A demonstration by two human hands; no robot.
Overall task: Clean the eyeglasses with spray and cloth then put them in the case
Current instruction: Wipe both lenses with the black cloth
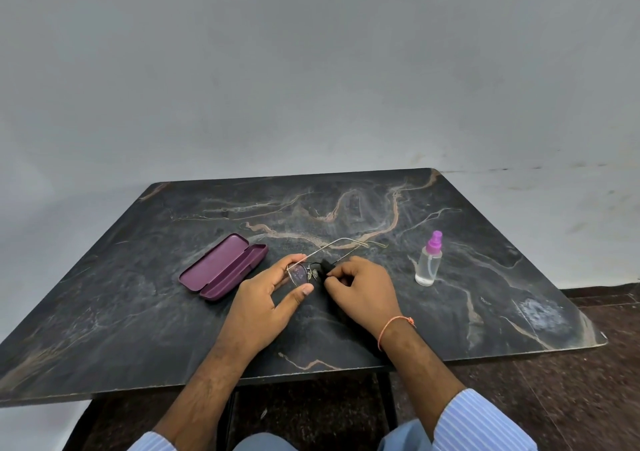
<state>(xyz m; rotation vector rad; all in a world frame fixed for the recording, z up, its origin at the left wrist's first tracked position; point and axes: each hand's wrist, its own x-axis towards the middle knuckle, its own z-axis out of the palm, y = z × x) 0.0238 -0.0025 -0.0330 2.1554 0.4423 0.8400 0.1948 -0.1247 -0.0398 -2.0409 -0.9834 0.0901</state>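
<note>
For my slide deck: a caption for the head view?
Left hand holds eyeglasses while right hand wipes with black cloth.

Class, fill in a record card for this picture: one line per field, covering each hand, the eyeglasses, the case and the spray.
left hand: holds the eyeglasses by one lens rim
right hand: pinches the black cloth against the other lens
eyeglasses: temples unfolded, pointing away
case: purple, open, left of the hands
spray bottle: upright, right of the hands
table: dark marble
</note>
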